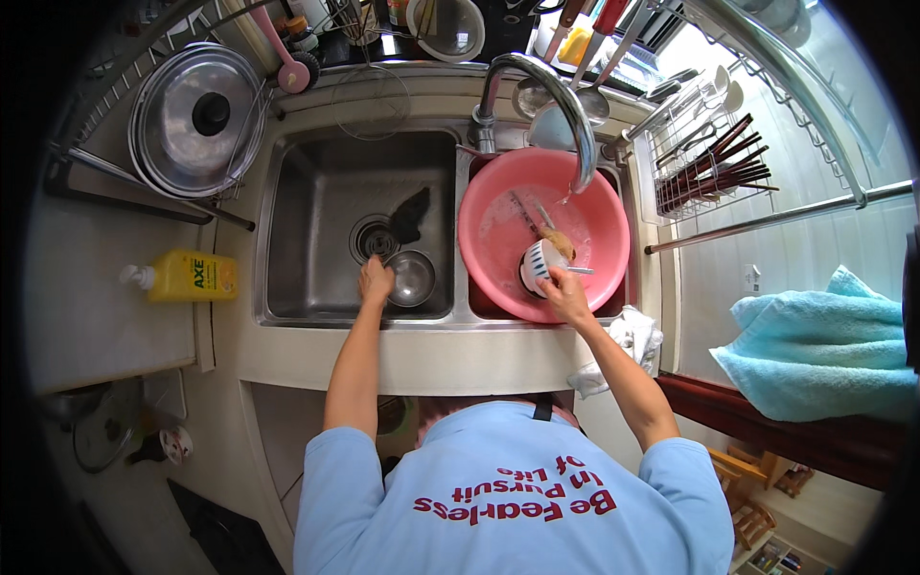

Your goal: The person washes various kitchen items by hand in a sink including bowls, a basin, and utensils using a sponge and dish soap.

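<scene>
My right hand [564, 293] grips a small white bowl with blue stripes [537, 264], tilted on its side inside a pink plastic basin [476, 273]. Soapy water lies in the basin, with chopsticks [525, 213] and a yellowish-brown sponge or cloth [559, 243] beside the bowl. In the stainless steel left sink [309, 215], my left hand [376, 280] is at the left rim of a round metal bowl [413, 277], its fingers near the drain strainer [374, 237]. Whether it grips that rim is unclear. A dark, crumpled cloth-like item [410, 214] lies beside the drain.
A chrome faucet [546, 75] arches over the basin. A yellow AXE soap bottle [194, 276] and stacked pot lids [194, 122] are at left. On the right are a rack of chopsticks [719, 169], a white rag [629, 338] and a turquoise towel [812, 345].
</scene>
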`<state>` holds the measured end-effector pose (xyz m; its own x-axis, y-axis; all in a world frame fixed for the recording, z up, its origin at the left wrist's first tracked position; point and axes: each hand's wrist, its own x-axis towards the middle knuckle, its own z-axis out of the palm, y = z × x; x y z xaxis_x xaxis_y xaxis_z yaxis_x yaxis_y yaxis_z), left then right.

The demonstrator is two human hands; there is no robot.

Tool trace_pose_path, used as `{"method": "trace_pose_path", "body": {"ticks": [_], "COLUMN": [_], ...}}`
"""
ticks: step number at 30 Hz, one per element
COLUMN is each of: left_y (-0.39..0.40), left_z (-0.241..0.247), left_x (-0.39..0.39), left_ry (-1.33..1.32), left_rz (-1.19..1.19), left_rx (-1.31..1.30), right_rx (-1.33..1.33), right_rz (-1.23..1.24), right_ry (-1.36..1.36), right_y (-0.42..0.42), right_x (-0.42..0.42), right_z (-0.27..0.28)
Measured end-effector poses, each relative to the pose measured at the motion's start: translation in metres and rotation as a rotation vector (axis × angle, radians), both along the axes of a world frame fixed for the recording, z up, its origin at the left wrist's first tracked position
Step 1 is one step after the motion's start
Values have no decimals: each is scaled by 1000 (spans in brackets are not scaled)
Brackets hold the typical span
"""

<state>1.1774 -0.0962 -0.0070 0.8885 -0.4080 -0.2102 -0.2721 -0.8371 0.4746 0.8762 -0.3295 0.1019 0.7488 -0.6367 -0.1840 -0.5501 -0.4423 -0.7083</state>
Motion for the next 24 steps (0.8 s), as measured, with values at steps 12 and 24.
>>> {"method": "trace_pose_path", "body": {"ticks": [12, 24], "left_y": [-137, -107], "left_z": [138, 156], "left_x": [-149, -140], "left_ry": [620, 922], "left_rz": [-116, 204], "left_rx": [-830, -1004], "right_rx": [301, -300], "right_rz": [106, 112], "right_ry": [-436, 55], "right_y": [18, -148], "right_x": [49, 26], "right_z": [21, -65]}}
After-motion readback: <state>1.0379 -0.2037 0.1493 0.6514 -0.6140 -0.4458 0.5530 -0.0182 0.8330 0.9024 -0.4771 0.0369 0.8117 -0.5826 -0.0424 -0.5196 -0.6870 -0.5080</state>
